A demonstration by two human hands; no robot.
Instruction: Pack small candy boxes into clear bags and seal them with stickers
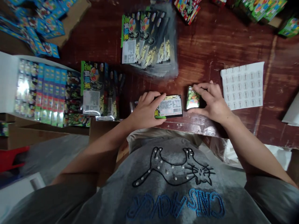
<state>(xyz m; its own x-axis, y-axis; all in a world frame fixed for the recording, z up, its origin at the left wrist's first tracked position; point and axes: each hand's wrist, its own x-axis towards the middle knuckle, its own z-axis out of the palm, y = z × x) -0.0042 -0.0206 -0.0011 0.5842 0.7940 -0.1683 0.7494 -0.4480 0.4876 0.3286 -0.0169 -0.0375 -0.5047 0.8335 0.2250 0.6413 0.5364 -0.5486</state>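
My left hand is closed on the left end of a black printed packet, which lies label up near the table's front edge. Its thumb and fingers cover part of the packet. Just to the right, my right hand grips a small green, colourfully printed box between thumb and fingers. A narrow gap separates the box from the packet. Beyond my left hand, a fanned pile of black printed plastic sleeves lies on the table. More black packets are stacked to the left.
A white sheet of round stickers lies right of my right hand. An open carton of upright packets stands at the left. Blue boxes fill a cardboard box at the back left; red boxes and green boxes lie at the back right.
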